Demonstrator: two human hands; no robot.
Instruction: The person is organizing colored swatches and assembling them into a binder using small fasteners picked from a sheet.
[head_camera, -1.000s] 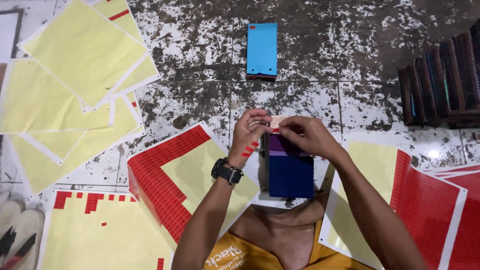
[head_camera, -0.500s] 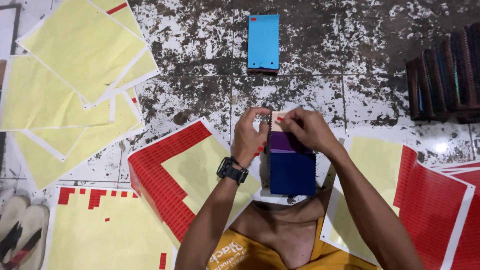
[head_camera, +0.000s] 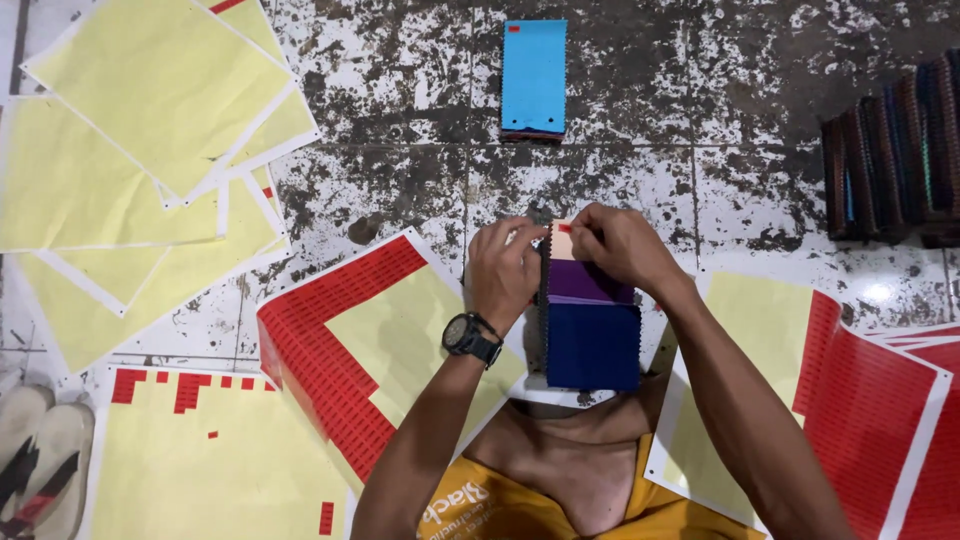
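Observation:
A stack of fabric swatches (head_camera: 592, 330) lies on the floor in front of me, with a dark blue piece, a purple piece and a peach piece showing at its far end. My left hand (head_camera: 505, 268), with a black watch on the wrist, holds the stack's left edge near the top. My right hand (head_camera: 622, 245) pinches a small red sticker against the peach swatch. A light blue swatch stack (head_camera: 533, 76) with a red sticker in its corner lies farther away.
Red sticker sheets (head_camera: 335, 350) lie left and right (head_camera: 880, 400) of me, partly peeled to yellow backing. Used yellow backing sheets (head_camera: 140, 130) are piled at the left. Dark swatch stacks (head_camera: 890, 165) stand at the right edge. Sandals (head_camera: 40, 455) sit bottom left.
Both hands stay on the top end of the swatch stack. They have shifted very little while the fingers press at the peach swatch.

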